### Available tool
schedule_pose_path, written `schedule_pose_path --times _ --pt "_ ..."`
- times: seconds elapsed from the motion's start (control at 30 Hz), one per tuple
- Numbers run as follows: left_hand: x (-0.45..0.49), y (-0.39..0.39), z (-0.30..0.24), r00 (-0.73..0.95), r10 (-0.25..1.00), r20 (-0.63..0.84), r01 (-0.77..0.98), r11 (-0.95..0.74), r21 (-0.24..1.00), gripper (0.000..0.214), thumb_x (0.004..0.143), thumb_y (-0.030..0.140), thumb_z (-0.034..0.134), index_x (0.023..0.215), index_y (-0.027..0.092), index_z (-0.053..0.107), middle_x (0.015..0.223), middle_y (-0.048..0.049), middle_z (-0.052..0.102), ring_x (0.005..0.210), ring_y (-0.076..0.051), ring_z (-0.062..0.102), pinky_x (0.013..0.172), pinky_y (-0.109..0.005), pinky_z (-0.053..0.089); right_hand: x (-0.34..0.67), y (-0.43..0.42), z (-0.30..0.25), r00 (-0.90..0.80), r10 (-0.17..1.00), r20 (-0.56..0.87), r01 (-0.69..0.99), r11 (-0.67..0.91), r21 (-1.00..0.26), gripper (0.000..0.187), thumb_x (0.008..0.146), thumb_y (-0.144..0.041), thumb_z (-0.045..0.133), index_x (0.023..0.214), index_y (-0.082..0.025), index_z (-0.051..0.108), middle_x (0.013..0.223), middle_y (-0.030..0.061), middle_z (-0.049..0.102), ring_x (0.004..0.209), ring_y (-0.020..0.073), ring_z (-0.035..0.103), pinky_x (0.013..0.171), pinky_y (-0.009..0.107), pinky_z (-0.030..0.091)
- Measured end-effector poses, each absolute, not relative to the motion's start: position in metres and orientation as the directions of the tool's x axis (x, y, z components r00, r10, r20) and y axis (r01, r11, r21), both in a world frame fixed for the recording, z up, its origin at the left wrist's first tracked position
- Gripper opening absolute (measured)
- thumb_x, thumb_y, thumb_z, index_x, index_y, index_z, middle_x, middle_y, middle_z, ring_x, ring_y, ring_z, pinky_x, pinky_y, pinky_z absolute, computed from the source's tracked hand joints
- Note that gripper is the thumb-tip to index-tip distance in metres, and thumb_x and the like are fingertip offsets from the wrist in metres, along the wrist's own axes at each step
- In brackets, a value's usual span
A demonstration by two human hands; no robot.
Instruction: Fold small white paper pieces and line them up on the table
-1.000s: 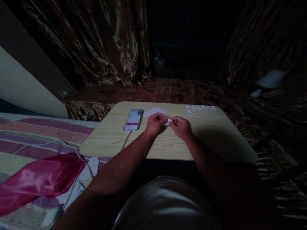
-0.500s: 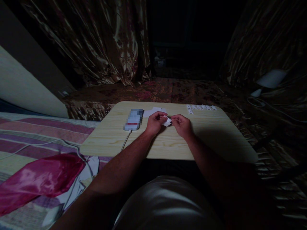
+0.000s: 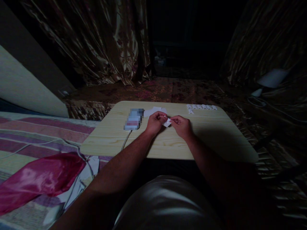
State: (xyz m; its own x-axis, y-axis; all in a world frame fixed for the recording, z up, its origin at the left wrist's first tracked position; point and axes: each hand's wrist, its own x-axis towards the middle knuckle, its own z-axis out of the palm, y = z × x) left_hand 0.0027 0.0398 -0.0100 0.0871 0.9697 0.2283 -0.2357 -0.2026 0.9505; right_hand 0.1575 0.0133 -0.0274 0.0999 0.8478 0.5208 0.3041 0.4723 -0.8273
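Hiding paper (image 3: pixel 167 123) edges, both hands (image 3: pixel 154 124)

It is dark. Shiny curtains (image 3: pixel 122 41) hang at the back — brown and gold — near a flowery ledge (image 3: pixel 144 93). A pale wall (image 3: pixel 24 76) and stripy cloth (image 3: pixel 72 131) are on the left. A white lamp (image 3: pixel 272 78) sits on the right. The wooden table (image 3: pixel 107 140) has round corners.

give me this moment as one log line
left hand: pinching small paper | right hand: touching its right edge | folded papers: far right of table | loose sheets: beyond left hand
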Motion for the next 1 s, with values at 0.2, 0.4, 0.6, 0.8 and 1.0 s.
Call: schedule_pose_path --times 0.2,0.4,0.6,0.8,1.0 --pt "0.003 0.04 -0.009 0.094 0.973 0.211 -0.254 -0.181 0.95 0.029 0.061 0.028 0.081 0.082 0.014 0.068 0.066 -0.0002 0.066 0.057 -0.011 0.058 0.059 -0.024 0.045 0.158 0.012 -0.027 0.088 0.83 0.551 0.385 0.482 -0.787 0.016 0.081 -0.03 0.067 0.09 -0.02 0.075 0.078 0.0041 0.075 0.07 0.0194 0.07 0.066 0.029 0.056" --pt "0.003 0.04 -0.008 0.096 0.977 0.191 -0.294 -0.156 0.943 0.027 0.06 0.025 0.081 0.081 0.014 0.068 0.065 0.0 0.066 0.057 -0.01 0.057 0.059 -0.024 0.044 0.157 0.007 -0.02 0.053 0.791 0.609 0.474 0.517 -0.713 0.016 0.081 -0.026 0.066 0.092 -0.021 0.076 0.084 0.0049 0.076 0.072 0.0191 0.07 0.07 0.029 0.056" --pt "0.004 0.039 -0.007 0.112 0.978 0.176 -0.321 -0.132 0.938 0.027 0.059 0.024 0.082 0.079 0.013 0.068 0.064 -0.0001 0.066 0.058 -0.01 0.058 0.061 -0.024 0.045 0.157 0.003 -0.015 0.014 0.728 0.685 0.576 0.555 -0.601 0.014 0.085 -0.025 0.063 0.09 -0.022 0.076 0.085 0.0048 0.076 0.075 0.019 0.069 0.073 0.029 0.054" --pt "0.004 0.037 -0.005 0.129 0.977 0.169 -0.348 -0.115 0.93 0.028 0.058 0.022 0.082 0.08 0.013 0.068 0.063 0.0003 0.066 0.056 -0.01 0.058 0.06 -0.025 0.046 0.158 0.002 -0.014 0.028 0.732 0.681 0.594 0.535 -0.6 0.015 0.086 -0.027 0.062 0.086 -0.021 0.075 0.081 0.0046 0.075 0.073 0.0184 0.068 0.07 0.028 0.053" --pt "0.003 0.037 -0.006 0.132 0.98 0.149 -0.34 -0.097 0.935 0.031 0.055 0.02 0.082 0.082 0.013 0.068 0.065 -0.0009 0.068 0.057 -0.012 0.061 0.06 -0.026 0.047 0.157 0.002 -0.015 0.038 0.738 0.674 0.563 0.541 -0.625 0.015 0.085 -0.027 0.061 0.086 -0.021 0.075 0.078 0.0045 0.074 0.071 0.0181 0.068 0.068 0.027 0.052"
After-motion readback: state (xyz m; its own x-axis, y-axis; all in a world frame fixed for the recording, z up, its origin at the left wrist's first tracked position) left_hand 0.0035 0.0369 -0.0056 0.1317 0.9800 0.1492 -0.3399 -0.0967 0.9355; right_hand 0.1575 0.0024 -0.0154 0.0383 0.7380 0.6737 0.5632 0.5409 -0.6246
